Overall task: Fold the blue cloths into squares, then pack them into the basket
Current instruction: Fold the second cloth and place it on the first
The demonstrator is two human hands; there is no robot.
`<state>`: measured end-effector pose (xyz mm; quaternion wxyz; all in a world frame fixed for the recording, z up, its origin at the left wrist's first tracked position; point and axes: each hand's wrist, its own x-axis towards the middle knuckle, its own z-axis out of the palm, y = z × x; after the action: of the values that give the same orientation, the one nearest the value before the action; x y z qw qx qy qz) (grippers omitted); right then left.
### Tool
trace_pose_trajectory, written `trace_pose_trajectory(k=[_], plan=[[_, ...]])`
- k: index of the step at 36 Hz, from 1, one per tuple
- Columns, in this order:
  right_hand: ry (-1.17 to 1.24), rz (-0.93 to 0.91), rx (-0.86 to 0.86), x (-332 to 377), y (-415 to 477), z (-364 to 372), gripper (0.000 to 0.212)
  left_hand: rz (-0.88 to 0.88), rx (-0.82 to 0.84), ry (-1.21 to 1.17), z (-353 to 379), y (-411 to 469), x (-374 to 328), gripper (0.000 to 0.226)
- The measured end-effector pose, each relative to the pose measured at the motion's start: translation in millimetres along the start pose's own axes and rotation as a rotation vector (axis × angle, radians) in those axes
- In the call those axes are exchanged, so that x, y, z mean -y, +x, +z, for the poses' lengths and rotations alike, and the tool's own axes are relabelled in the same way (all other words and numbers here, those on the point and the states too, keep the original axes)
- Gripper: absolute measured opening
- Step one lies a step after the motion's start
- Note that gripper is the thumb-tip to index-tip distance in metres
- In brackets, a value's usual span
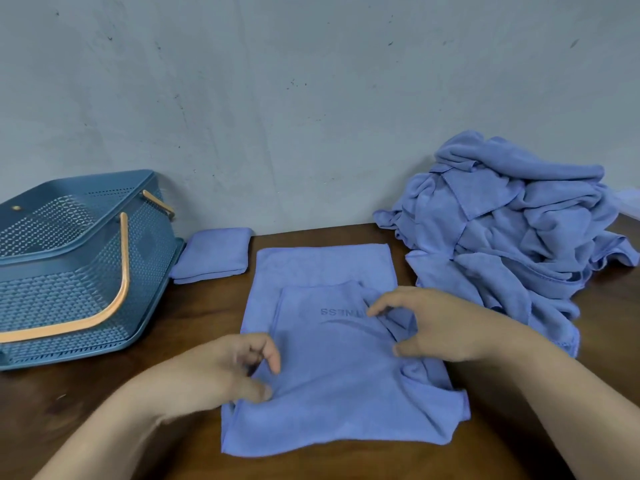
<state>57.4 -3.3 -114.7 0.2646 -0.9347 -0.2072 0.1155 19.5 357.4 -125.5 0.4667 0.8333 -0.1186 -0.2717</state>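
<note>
We find free table point(194, 313) in the lower-left middle, between the basket point(149, 258) and the spread cloth point(325, 268). A folded cloth point(213, 252) narrows it above. At right the cloth pile point(502, 220) blocks; the wall point(311, 98) closes behind.

A single wide-angle view from the person's head looks forward and down, close over the table point(194, 323). The wall point(311, 81) behind fills the upper half of the frame; the forearms point(104, 427) enter from the two lower corners, very near.
</note>
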Motion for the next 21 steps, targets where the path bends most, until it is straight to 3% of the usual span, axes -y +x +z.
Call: trace_pose_trajectory(k=[3,6,11,15,17,21], plan=[[0.071,-0.009,0.061,7,-6,-7,0.036,-0.045,0.202,0.006,-9,-11,-1,0.026],[0.188,0.005,-0.067,6,0,-4,0.024,-0.111,0.226,-0.098,-12,-16,-8,0.024],[0.227,0.0,-0.296,-4,9,5,0.05,-0.077,-0.106,-0.19,0,-7,-14,0.022],[0.329,-0.069,-0.366,-5,14,10,0.057,-0.03,-0.224,-0.117,10,3,-8,0.007],[0.391,-0.096,-0.411,-6,18,12,0.059,0.013,-0.267,-0.086,13,7,-3,0.013],[0.57,-0.145,-0.674,0,22,14,0.061,0.241,-0.57,-0.192,11,4,-5,0.011]])
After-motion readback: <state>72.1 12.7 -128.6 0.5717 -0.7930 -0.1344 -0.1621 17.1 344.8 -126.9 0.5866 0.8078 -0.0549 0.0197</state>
